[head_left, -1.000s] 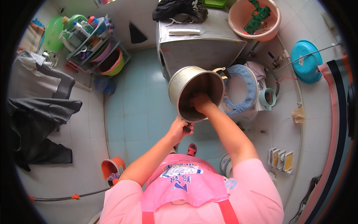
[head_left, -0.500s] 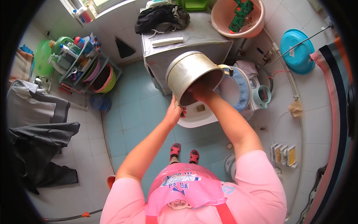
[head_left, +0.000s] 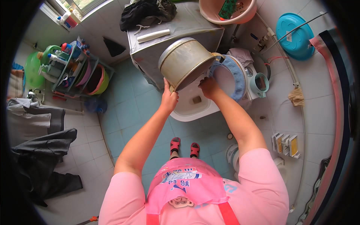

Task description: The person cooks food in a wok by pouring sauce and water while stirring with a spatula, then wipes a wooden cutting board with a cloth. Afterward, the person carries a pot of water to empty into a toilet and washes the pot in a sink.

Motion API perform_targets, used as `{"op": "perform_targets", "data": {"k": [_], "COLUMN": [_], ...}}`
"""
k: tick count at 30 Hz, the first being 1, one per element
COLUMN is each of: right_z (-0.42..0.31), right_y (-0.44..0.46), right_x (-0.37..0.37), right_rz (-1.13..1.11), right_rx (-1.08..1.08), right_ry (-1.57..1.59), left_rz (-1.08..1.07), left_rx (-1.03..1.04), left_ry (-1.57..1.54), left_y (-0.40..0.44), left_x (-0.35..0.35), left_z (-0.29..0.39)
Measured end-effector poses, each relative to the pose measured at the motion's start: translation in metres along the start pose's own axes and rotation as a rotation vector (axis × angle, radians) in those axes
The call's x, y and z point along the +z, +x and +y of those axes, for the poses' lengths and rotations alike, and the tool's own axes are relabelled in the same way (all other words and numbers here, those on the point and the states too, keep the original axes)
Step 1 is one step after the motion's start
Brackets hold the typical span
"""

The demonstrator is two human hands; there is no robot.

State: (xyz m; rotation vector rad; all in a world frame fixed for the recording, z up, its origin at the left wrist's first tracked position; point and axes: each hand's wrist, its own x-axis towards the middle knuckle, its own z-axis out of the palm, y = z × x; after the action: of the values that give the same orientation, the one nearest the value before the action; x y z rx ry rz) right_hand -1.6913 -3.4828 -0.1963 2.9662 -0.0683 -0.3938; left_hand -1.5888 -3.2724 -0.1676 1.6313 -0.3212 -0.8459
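Observation:
A large, dull metal pot [head_left: 183, 62] is tilted on its side above the white toilet bowl [head_left: 187, 108], its mouth facing down and to the right. My left hand [head_left: 170, 96] grips the pot by its near handle at the rim. Just outside the pot's mouth, my right hand [head_left: 209, 88] has its fingers curled in, and whatever they may hold is hidden. Behind that hand stands the raised toilet seat with a fuzzy blue cover [head_left: 240, 80]. Most of the pot's inside is out of sight.
A covered appliance [head_left: 150, 63] stands beyond the pot, with dark clothing [head_left: 148, 15] on top. The pink basin [head_left: 228, 11] is at the back. A mug [head_left: 259, 83] sits right of the toilet, and a crowded shelf rack [head_left: 75, 67] stands left.
My right hand has come out of the pot's mouth and now shows beside the rim. The pot stays tilted in my left hand, and the whole view has shifted slightly.

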Motion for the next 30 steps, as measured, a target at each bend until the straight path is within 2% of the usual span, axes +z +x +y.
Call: {"op": "perform_targets", "data": {"k": [3, 6, 8, 9, 11, 13, 14, 16, 17, 21, 23, 24, 25, 26, 29, 30], "right_z": [0.006, 0.008, 0.004, 0.001, -0.006, -0.013, -0.017, -0.029, -0.035, -0.077, -0.110, -0.128, -0.148, -0.168, -0.225, -0.248], "right_y": [-0.007, -0.007, -0.008, -0.011, -0.018, -0.022, -0.025, -0.032, -0.036, -0.052, -0.061, -0.063, -0.065, -0.063, -0.073, -0.079], "right_x": [0.013, 0.017, 0.008, -0.007, -0.033, -0.039, -0.043, -0.056, -0.063, -0.105, -0.134, -0.140, -0.142, -0.133, -0.091, -0.094], "right_rz": [-0.038, 0.091, 0.319, 0.321, 0.310, 0.355, 0.368, 0.367, 0.367, 0.426, 0.660, 0.737, 0.713, 0.564, 0.189, 0.161], "right_rx": [0.049, 0.124, 0.288, 0.286, 0.313, 0.264, 0.232, 0.178, 0.160, -0.154, -0.257, -0.324, -0.367, -0.448, -0.646, -0.624], "right_ry": [-0.014, 0.157, 0.642, 0.641, 0.873, 0.838, 0.877, 0.937, 0.935, 0.875, 0.868, 0.907, 0.954, 0.851, 0.368, 0.562], "left_rz": [-0.010, -0.007, 0.001, -0.022, -0.045, -0.102, -0.095, -0.122, -0.110, -0.123, -0.150, -0.100, -0.046, -0.005, 0.145, 0.193], "left_rx": [-0.016, -0.063, -0.103, -0.171, -0.232, -0.352, -0.345, -0.495, -0.484, -0.567, -0.524, -0.576, -0.620, -0.602, -0.692, -0.708], "left_ry": [-0.005, -0.060, -0.112, -0.193, -0.275, -0.605, -0.608, -0.873, -0.879, -1.109, -1.185, -1.233, -1.286, -1.273, -1.302, -1.295], "left_y": [0.000, -0.007, -0.016, -0.021, -0.034, -0.049, -0.060, -0.085, -0.100, -0.167, -0.202, -0.220, -0.237, -0.255, -0.306, -0.324], "left_x": [0.004, 0.010, 0.013, 0.014, 0.015, 0.012, 0.009, 0.003, 0.000, -0.012, -0.017, -0.020, -0.022, -0.025, -0.047, -0.057], "left_z": [-0.001, 0.003, 0.006, 0.006, 0.000, -0.018, -0.022, -0.030, -0.030, -0.046, -0.053, -0.059, -0.065, -0.068, -0.077, -0.074]}}
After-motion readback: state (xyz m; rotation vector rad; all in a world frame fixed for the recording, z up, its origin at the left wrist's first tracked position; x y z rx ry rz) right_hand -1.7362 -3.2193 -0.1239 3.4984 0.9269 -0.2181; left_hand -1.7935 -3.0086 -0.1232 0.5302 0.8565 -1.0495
